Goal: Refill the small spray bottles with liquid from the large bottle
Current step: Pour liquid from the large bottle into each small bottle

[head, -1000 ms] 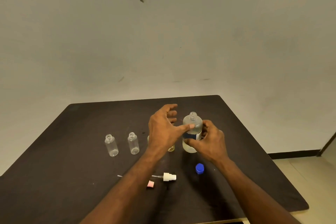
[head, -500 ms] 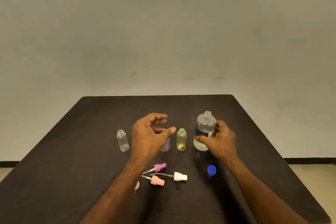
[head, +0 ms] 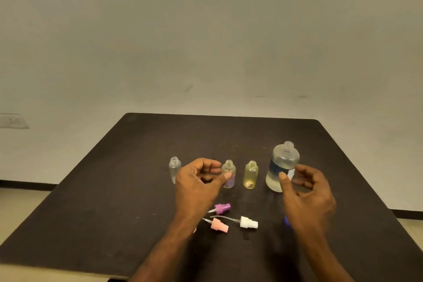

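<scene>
A dark table [head: 142, 190] carries everything. The uncapped large bottle [head: 285, 162] stands upright at the right; the right hand [head: 306, 192] hovers just before it, grip released, fingers loosely curled. The left hand [head: 199, 183] is likewise empty beside the small spray bottles [head: 251, 174], all uncapped. Spray tops [head: 248, 222] lie nearer

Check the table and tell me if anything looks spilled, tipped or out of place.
Nothing stands out. The large bottle and the small bottles, including the yellow one, stand upright and uncapped on the table. The pink, purple and white spray heads lie loose nearby, as expected mid-refill. No puddle shows.
</scene>
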